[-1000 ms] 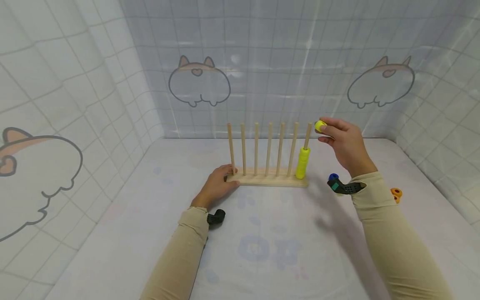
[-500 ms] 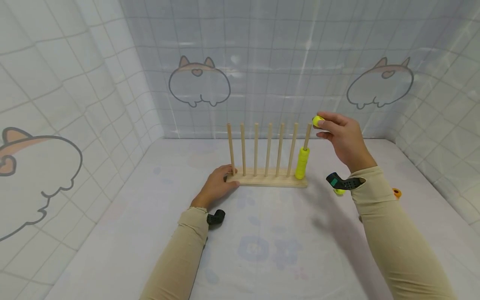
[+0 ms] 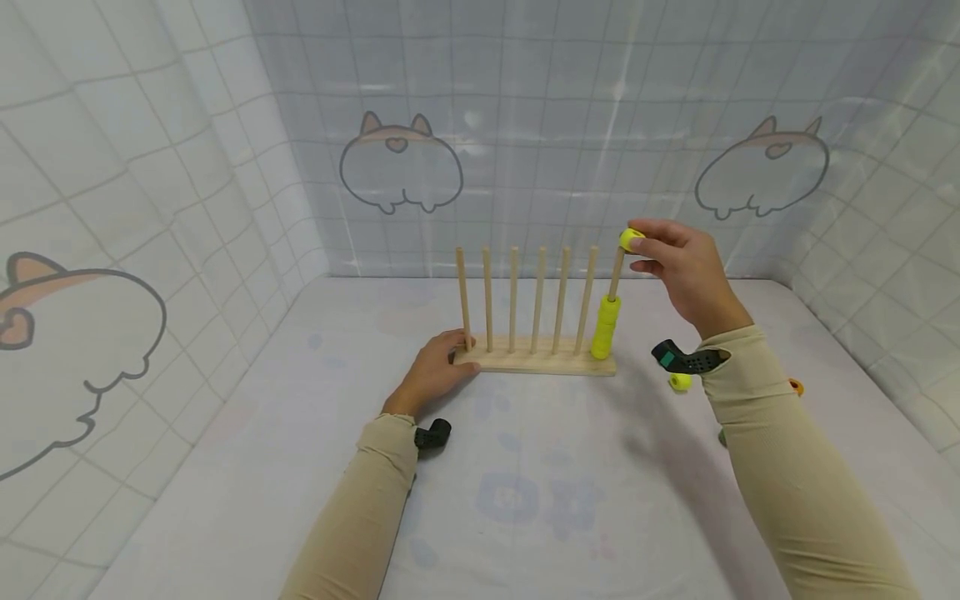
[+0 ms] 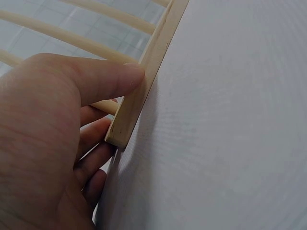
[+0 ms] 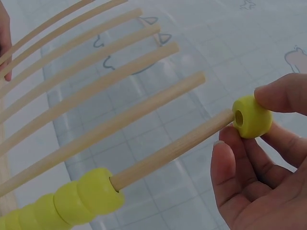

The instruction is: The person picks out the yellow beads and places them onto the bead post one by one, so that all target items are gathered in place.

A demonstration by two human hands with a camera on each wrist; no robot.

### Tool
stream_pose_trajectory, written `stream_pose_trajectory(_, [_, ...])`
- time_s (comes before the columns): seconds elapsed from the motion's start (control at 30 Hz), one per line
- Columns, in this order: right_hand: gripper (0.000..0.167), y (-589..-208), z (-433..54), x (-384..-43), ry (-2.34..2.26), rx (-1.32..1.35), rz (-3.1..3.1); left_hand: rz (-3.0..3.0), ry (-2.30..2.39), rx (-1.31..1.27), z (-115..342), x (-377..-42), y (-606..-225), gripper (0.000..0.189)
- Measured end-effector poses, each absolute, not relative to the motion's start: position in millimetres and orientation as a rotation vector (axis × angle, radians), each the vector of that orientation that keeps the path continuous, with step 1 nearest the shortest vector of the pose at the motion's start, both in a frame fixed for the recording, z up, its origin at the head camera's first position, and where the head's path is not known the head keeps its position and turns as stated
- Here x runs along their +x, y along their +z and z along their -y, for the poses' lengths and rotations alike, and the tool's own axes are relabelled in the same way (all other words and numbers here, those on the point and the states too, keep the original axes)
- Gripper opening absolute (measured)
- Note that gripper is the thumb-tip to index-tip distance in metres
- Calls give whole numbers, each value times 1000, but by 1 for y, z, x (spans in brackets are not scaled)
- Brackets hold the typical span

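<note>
A wooden rack point(image 3: 536, 364) with several upright pegs stands on the table. Several yellow beads point(image 3: 605, 327) are stacked on its rightmost peg, covering the lower part. My left hand point(image 3: 432, 372) grips the rack's left end, thumb on the front edge of the base point(image 4: 144, 91) and fingers behind. Between thumb and fingers, my right hand point(image 3: 693, 275) pinches another yellow bead point(image 5: 252, 116). In the right wrist view the bead's hole faces the peg point(image 5: 172, 155), and its edge is right at the tip; it is not threaded on.
A loose yellow bead point(image 3: 680, 382) lies on the table below my right wrist. Partly hidden by the right sleeve are an orange bead point(image 3: 797, 386) and a dark greenish thing point(image 3: 722, 437). A tiled-pattern sheet point(image 3: 540, 125) hangs behind the rack.
My right hand has carried the yellow bead slightly left and up, from beside the rightmost peg to its tip, and the bead has tilted. The left hand and rack have stayed put.
</note>
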State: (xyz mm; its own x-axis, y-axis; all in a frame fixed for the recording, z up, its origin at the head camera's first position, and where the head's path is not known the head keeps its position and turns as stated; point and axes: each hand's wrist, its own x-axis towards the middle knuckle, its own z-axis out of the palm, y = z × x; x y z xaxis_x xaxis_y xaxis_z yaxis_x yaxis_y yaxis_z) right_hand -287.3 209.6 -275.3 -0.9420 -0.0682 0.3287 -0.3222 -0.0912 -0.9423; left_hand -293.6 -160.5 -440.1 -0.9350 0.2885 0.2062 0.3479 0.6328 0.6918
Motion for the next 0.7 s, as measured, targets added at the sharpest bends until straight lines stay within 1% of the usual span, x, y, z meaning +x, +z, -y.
stream_pose_trajectory(0.23, [39,-275,-207,-288,2102,443,2041,2774,-1201,-533,160,-293,-440,31])
stream_pose_trajectory(0.53, [43,-276,-206,-289,2038,428,2099,2792,-1199,-518,161,-293,-440,31])
stream_pose_trajectory(0.7, [39,-276,-205,-290,2012,431,2118,2798,-1196,-517,160,-292,-438,34])
